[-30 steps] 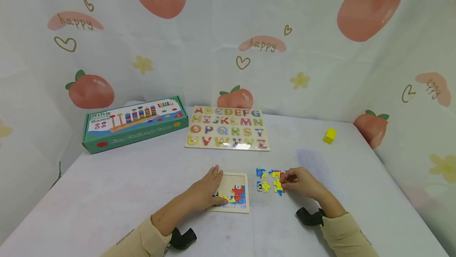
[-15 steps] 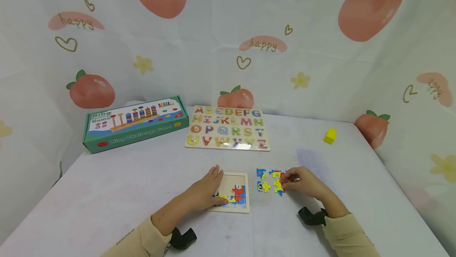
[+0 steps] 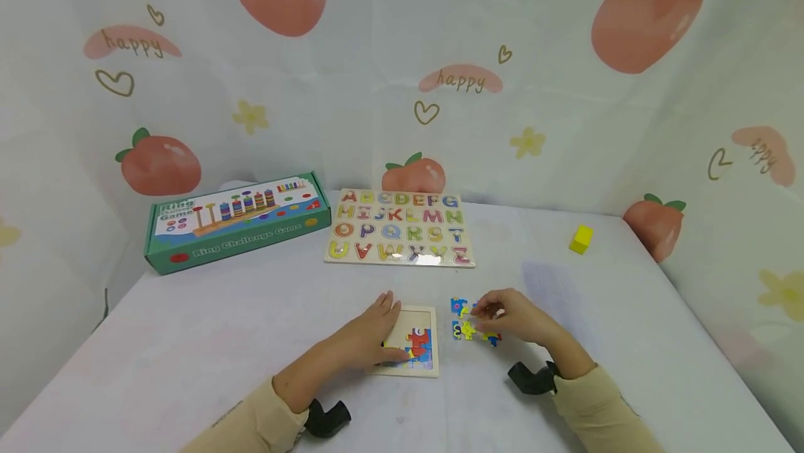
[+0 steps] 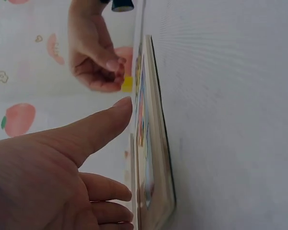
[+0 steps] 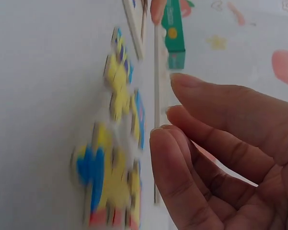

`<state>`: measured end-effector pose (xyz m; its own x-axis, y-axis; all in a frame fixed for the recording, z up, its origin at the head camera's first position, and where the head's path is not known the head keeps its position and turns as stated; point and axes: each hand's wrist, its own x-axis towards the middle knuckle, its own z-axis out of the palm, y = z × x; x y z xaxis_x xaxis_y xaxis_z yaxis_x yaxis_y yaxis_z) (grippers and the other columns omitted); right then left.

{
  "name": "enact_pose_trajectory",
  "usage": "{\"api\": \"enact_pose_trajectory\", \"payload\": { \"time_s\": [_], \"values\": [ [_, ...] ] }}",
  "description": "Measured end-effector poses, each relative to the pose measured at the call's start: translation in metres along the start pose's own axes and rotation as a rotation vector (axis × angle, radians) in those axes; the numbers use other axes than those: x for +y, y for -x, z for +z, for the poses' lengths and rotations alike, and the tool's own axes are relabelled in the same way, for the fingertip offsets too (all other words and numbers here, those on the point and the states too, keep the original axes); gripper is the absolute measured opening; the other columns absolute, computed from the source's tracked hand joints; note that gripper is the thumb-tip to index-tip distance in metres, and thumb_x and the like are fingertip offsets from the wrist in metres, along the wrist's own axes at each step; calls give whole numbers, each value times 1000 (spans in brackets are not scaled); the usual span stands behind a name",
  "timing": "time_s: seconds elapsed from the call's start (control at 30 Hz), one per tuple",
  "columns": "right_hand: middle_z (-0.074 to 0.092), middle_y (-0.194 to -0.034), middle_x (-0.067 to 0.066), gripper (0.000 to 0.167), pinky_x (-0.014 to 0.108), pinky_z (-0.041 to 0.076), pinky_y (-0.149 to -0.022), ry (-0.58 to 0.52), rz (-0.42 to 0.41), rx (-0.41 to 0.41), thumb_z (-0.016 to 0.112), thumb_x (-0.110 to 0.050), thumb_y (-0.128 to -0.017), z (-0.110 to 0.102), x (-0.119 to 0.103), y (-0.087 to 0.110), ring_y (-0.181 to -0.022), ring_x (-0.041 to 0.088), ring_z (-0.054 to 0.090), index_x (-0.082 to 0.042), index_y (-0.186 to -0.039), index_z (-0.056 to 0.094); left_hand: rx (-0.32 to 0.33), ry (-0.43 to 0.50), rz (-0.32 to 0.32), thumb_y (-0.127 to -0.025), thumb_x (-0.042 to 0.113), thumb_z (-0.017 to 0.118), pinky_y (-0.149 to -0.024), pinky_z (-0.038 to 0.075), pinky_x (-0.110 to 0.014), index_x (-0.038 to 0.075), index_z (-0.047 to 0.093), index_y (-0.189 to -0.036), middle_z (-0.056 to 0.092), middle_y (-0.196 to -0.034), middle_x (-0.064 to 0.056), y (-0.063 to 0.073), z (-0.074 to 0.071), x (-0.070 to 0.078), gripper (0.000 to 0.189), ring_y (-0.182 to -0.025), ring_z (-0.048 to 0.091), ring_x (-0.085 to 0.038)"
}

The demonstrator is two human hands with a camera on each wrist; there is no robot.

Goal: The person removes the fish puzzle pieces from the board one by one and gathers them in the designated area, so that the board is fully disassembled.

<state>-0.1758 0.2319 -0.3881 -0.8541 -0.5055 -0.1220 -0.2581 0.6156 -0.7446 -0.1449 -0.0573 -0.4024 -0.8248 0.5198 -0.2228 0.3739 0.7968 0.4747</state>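
My left hand [image 3: 367, 338] lies with straight fingers over the left side of a small wooden jigsaw tray [image 3: 408, 317]. Its thumb extends across the lower part, where red and blue pieces [image 3: 419, 347] sit in the frame; the palm covers the rest. To the right of the tray, loose jigsaw pieces [image 3: 466, 329] in yellow, blue and red lie flat on the table. Above them hovers my right hand [image 3: 518, 317], fingers loosely bent, hiding some pieces. In the right wrist view, a gap shows between thumb and fingers, with nothing held, and the pieces [image 5: 105, 177] lie apart from them.
Behind the tray lies a wooden alphabet board [image 3: 400, 229]. A green Ring Challenge Game box [image 3: 239, 223] stands at the back left. A yellow block [image 3: 581, 239] sits at the back right of the white table [image 3: 251, 313]. A printed cloth [image 3: 352, 90] hangs behind.
My right hand has moved left and slightly away from me, from the right-hand pieces to over the middle of the group. The left hand has shifted slightly right on the tray.
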Motion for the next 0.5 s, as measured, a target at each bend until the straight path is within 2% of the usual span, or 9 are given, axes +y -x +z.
{"api": "enact_pose_trajectory", "payload": {
  "time_s": [0.27, 0.5],
  "values": [
    [65, -93, 9, 22, 19, 51, -65, 27, -81, -64, 72, -13, -80, 17, -22, -21, -76, 8, 57, -1, -98, 66, -2, -48, -8, -81, 52, 64, -114, 23, -45, -2, 28, -144, 16, -155, -19, -8, 1, 15, 90, -144, 14, -31],
    [65, -96, 7, 25, 18, 51, -69, 58, -105, -154, 72, -12, -80, 29, -37, -38, -78, 6, 58, -2, -102, 66, -7, -61, -8, -82, 52, 63, -113, 25, -45, -4, 29, -143, 18, -154, -20, -10, 4, 15, 90, -144, 16, -32]
  ]
}}
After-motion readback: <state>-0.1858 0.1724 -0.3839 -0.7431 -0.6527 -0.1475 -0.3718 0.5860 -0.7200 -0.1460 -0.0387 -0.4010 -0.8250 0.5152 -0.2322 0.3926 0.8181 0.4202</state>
